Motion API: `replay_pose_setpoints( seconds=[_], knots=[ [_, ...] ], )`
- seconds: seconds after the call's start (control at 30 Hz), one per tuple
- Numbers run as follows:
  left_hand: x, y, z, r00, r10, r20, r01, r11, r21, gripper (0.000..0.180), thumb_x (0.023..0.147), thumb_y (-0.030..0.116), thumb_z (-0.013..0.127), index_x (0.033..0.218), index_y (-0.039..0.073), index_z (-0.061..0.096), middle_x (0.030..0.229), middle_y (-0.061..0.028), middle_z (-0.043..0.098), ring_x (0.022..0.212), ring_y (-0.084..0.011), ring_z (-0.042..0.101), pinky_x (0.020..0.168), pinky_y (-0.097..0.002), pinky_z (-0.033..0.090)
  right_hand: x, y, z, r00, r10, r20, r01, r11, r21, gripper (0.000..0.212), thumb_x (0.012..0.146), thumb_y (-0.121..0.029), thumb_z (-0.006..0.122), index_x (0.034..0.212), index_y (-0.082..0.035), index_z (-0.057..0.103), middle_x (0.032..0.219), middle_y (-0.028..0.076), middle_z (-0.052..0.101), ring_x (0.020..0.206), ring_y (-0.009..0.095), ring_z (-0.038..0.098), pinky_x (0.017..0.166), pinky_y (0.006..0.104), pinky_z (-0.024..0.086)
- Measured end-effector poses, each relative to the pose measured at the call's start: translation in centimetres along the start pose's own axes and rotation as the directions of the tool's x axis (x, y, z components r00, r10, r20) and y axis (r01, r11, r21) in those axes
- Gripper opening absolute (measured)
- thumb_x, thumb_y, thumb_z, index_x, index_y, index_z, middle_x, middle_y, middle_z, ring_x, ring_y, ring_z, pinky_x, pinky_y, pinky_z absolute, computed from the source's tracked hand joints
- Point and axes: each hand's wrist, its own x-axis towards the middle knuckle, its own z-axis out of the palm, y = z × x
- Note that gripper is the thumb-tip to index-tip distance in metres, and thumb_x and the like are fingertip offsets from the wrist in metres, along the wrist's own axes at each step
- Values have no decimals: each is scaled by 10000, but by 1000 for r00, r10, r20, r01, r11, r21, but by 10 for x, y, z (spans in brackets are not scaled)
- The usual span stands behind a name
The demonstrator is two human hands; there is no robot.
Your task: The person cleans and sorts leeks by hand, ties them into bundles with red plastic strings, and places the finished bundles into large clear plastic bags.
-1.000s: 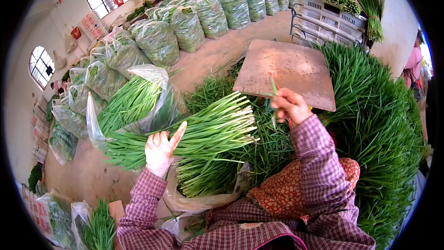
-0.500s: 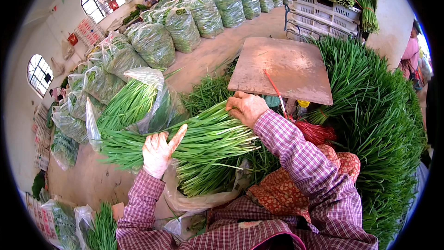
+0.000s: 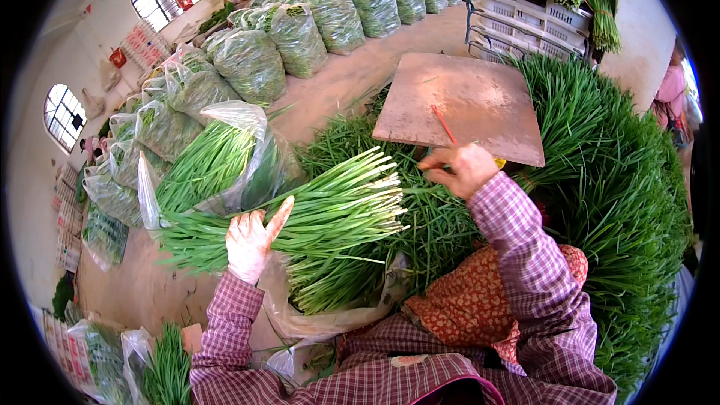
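Near: clear plastic bag (image 3: 322, 319) with more greens lay under bundle. Left hand (image 3: 251, 244) clasped chive bundle (image 3: 300, 217) from above, thumb raised. Bundle lay mid-scene, long axis left-right, white cut ends pointing right, leafy tips left. Right hand (image 3: 461, 169) pinched red band (image 3: 442, 124) just right of cut ends. Loose chive heap (image 3: 622, 202) crowded right side. Beyond hand: brown board (image 3: 472, 97) on heap. Far: filled plastic sacks (image 3: 300, 34), white crates (image 3: 525, 19).

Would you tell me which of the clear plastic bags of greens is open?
The bag just beyond the left hand: its mouth gapes, stalks showing, while the others look closed.
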Motion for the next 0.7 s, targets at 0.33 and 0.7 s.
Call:
replay_pose_setpoints(
  seconds=[0.33, 0.7],
  knots=[
    [13, 3, -11, 1000, 14, -5, -14, 999, -30, 791, 742, 6, 556, 1406, 372, 330, 823, 1, 488, 777, -159, 490, 739, -295, 460, 25, -32, 46, 999, -22, -25, 31, 910, 413, 70, 839, -149, 621, 877, -91, 619, 777, 29, 630, 624, 151, 606, 540, 299, 505],
    [15, 6, -4, 991, -47, 122, 75, 968, -241, 988, 551, 4, 629, 1425, 337, 309, 721, -16, 412, 663, -197, 506, 635, -336, 462, -9, -76, 2, 955, -219, -199, 235, 970, 58, 237, 788, -162, 649, 1020, -126, 620, 881, 46, 586, 643, 210, 613, 553, 338, 519]
  ],
)
